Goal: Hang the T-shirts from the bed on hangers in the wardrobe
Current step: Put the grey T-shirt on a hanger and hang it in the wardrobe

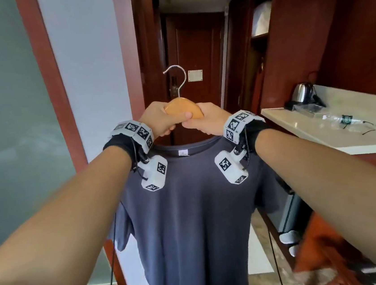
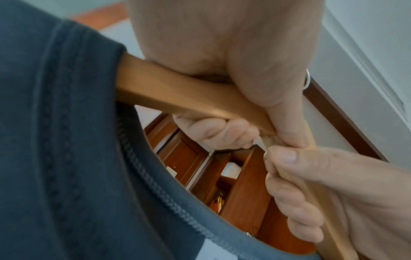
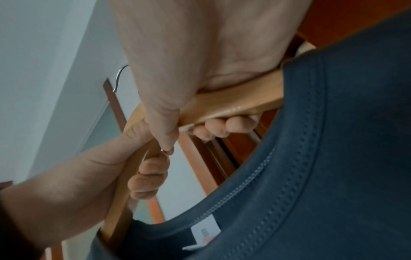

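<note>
A dark grey T-shirt [image 1: 189, 207] hangs full length from a wooden hanger [image 1: 182, 109] with a metal hook [image 1: 176, 78], held up in front of me. My left hand [image 1: 159, 122] grips the hanger's left arm near the centre, and my right hand [image 1: 205, 119] grips its right arm; the thumbs nearly meet. In the left wrist view my left hand [image 2: 233, 88] wraps the wooden hanger [image 2: 177, 95] beside the T-shirt collar [image 2: 77, 158]. The right wrist view shows my right hand [image 3: 177, 79] curled round the hanger [image 3: 233, 103] above the T-shirt neckline [image 3: 311, 176].
A dark wood door [image 1: 195, 71] closes the corridor ahead. At right stands a wooden cabinet with an open compartment [image 1: 258, 47] and a pale counter [image 1: 344, 124] carrying a kettle [image 1: 301, 94]. A frosted glass panel [image 1: 3, 116] and white wall lie left.
</note>
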Available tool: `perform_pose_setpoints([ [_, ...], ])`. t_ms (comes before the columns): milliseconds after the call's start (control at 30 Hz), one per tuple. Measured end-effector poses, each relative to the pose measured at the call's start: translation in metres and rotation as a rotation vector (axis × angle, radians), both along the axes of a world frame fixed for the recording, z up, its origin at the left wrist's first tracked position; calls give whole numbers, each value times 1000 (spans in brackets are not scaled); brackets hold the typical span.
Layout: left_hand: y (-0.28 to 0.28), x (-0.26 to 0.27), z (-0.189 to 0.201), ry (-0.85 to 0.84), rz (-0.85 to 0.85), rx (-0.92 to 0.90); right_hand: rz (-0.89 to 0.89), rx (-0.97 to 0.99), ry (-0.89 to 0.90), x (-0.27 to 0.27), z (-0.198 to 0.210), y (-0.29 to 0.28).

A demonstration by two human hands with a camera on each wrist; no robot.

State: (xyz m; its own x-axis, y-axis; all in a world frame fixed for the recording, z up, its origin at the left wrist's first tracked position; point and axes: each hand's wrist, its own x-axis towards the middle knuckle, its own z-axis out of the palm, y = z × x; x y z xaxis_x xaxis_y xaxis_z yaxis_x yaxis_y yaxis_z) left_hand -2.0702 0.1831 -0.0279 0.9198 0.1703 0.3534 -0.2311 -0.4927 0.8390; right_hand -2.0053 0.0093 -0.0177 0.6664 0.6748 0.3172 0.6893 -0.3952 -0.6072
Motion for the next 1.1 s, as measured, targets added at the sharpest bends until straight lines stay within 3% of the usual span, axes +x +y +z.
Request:
perform_pose_setpoints([
  [300,-12,192,-2,-5,-145,43,-152,-66,-51,161,1,-25],
  [700,-4,475,7,9,-127,137,-159,-99,-98,458,4,-18],
  [1100,15,751,13,8,-218,215,-250,-21,-75,714,-1,-7],
])
